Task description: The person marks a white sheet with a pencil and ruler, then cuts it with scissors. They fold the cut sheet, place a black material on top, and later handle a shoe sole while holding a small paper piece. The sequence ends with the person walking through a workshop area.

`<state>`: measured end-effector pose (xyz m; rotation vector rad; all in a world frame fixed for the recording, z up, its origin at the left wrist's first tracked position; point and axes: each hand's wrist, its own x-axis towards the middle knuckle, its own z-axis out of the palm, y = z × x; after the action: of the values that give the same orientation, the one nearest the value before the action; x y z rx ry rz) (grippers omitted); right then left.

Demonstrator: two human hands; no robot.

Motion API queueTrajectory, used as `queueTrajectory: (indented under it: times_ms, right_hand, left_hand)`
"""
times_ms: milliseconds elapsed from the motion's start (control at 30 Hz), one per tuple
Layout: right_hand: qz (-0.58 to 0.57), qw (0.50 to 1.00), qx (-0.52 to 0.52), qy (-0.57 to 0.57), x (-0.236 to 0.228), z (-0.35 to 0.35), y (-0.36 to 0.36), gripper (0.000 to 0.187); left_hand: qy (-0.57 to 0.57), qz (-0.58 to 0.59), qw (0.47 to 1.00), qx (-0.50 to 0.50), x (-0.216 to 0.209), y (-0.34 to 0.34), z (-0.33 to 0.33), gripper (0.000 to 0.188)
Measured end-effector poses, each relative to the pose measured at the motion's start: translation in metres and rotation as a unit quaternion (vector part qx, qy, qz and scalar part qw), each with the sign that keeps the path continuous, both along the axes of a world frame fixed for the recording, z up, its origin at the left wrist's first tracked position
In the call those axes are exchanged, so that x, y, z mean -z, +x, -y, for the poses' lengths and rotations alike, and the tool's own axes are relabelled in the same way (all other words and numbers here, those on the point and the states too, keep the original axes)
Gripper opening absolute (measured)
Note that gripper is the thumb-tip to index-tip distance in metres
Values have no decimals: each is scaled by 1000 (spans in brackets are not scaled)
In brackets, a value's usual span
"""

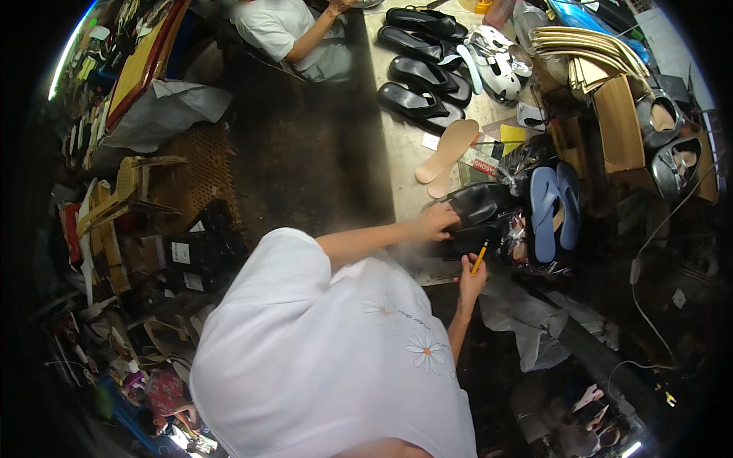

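Note:
My left hand [438, 220] reaches across to the table's near edge, its fingers curled over the end of a black shoe [482, 201]. More black material lies just below that shoe, too dark to make out well. A yellow pencil [479, 258] stands upright in my right hand [471, 279], pinched between closed fingers. Beyond the left hand lie two tan insoles [450, 149], partly overlapping. Blue flip-flops [544, 217] rest to the right of the black shoe.
Several black sandals [418, 70] line the table [397, 160]. White shoes [500, 65] and stacked tan sheets [588, 49] sit beyond. A cardboard box [620, 126] with silver shoes stands at right. Another person [286, 34] sits at far left of the table. A wooden chair [126, 187] lies left.

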<state>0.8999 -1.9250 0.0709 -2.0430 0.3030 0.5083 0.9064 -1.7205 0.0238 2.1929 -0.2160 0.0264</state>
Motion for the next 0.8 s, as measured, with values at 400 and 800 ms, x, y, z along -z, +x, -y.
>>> queueTrajectory:
  times_ms: [400,800]
  right_hand:
    - [163,960,-160,-163,-50,-31,23,35]
    - [33,942,-276,188,-29,-367,-56,43]
  left_hand:
    - [-161,-21,987,-18,-17,-2,-10,42]
    - [37,-143,988,32,-30,-189,-331,30]
